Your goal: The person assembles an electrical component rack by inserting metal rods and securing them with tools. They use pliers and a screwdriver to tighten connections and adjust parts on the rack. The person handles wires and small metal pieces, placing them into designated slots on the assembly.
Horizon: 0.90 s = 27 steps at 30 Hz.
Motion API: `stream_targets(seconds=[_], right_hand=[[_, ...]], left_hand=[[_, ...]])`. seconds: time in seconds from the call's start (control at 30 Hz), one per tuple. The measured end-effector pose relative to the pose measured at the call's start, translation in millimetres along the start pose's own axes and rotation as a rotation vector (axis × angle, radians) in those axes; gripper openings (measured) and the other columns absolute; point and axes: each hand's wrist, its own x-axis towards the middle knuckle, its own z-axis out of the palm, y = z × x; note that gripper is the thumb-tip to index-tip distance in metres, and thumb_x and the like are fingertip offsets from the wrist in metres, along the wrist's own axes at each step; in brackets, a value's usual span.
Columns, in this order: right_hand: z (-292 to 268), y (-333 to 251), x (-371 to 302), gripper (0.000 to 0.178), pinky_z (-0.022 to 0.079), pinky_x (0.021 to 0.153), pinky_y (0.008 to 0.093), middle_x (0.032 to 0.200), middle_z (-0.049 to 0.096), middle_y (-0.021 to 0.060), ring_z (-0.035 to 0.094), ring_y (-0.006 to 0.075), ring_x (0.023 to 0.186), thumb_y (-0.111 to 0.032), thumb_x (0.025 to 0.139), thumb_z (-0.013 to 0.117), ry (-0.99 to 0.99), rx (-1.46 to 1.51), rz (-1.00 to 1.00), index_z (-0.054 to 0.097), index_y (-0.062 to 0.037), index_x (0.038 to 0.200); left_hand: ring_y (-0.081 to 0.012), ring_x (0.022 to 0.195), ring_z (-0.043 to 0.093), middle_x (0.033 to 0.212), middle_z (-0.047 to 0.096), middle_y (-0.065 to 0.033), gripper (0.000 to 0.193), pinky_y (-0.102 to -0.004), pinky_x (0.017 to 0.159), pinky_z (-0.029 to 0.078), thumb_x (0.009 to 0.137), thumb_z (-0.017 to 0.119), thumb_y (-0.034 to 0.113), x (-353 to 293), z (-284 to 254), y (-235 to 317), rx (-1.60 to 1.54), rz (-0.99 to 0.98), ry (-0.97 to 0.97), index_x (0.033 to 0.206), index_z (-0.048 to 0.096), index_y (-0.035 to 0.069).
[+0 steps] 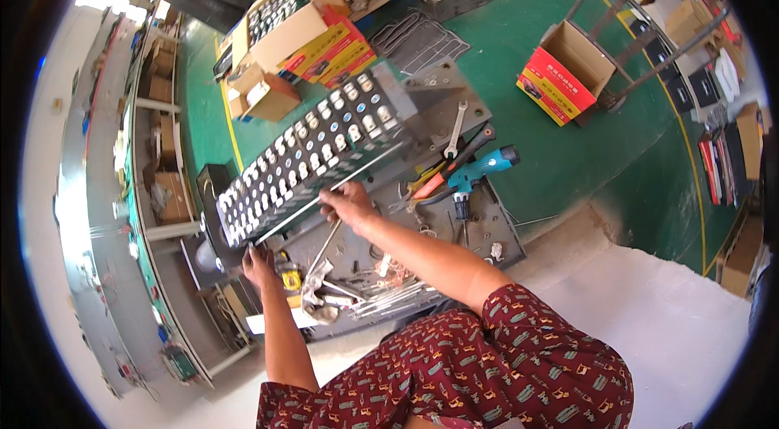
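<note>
A long row of black blocks with silvery terminals [312,145] lies slantwise on the metal workbench. Along its near side runs a thin metal rod [292,220]. My right hand [350,207] pinches this rod around its middle. At the rod's left end, by the row's lower corner, my left hand [258,265] has its fingers closed on it; the fingertips are partly hidden. A wrench [458,130], pliers [430,186] and a teal power screwdriver [480,176] lie right of my right hand. Near my left hand is a yellow tape measure [290,278].
Loose rods [393,297], a rag [321,303] and small parts litter the bench tray [479,271]. Beyond stand an open carton of black blocks [280,11] and a small carton [272,98]. A red-yellow box [560,84] sits on the green floor at right, beside a trolley frame [673,48].
</note>
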Motion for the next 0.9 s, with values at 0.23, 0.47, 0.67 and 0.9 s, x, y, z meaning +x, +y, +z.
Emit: stream_targets(seconds=[0.23, 0.47, 0.67, 0.9], right_hand=[[0, -1, -2, 0.016, 0.052, 0.047, 0.0245, 0.086, 0.070, 0.0071, 0.066, 0.0135, 0.064, -0.016, 0.092, 0.069, 0.009, -0.091, 0.020, 0.065, -0.0017, 0.098], [-3, 0, -7, 0.018, 0.052, 0.051, 0.0244, 0.088, 0.071, 0.0050, 0.066, 0.0116, 0.066, -0.022, 0.092, 0.069, 0.068, -0.191, -0.046, 0.067, -0.0050, 0.096], [10, 6, -33, 0.023, 0.052, 0.053, 0.0238, 0.091, 0.071, 0.0048, 0.066, 0.0108, 0.069, -0.026, 0.094, 0.067, 0.123, -0.354, -0.149, 0.066, -0.0028, 0.096], [-131, 12, -48, 0.026, 0.056, 0.067, 0.0378, 0.090, 0.071, 0.0204, 0.071, 0.0264, 0.075, -0.012, 0.088, 0.065, 0.639, -1.392, -0.651, 0.067, 0.0006, 0.110]], left_hand=[[-0.0132, 0.084, 0.061, 0.106, 0.064, -0.0084, 0.043, -0.0293, 0.072, 0.055, 0.094, 0.062, 0.013, -26, -2, 12, -0.017, -0.019, -0.106, 0.133, 0.046, 0.007], [-0.0132, 0.089, 0.060, 0.107, 0.065, -0.0103, 0.056, -0.0286, 0.078, 0.054, 0.093, 0.066, 0.017, -75, -39, 8, -0.010, -0.028, -0.295, 0.142, 0.041, 0.006], [-0.0137, 0.088, 0.061, 0.101, 0.066, -0.0092, 0.036, -0.0282, 0.077, 0.053, 0.095, 0.065, 0.021, -128, -145, -44, 0.108, -0.073, -0.617, 0.120, 0.059, -0.005], [-0.0132, 0.082, 0.062, 0.095, 0.068, -0.0081, 0.026, -0.0272, 0.070, 0.051, 0.094, 0.064, 0.012, -170, -227, -77, 0.216, -0.202, -0.712, 0.112, 0.062, -0.006]])
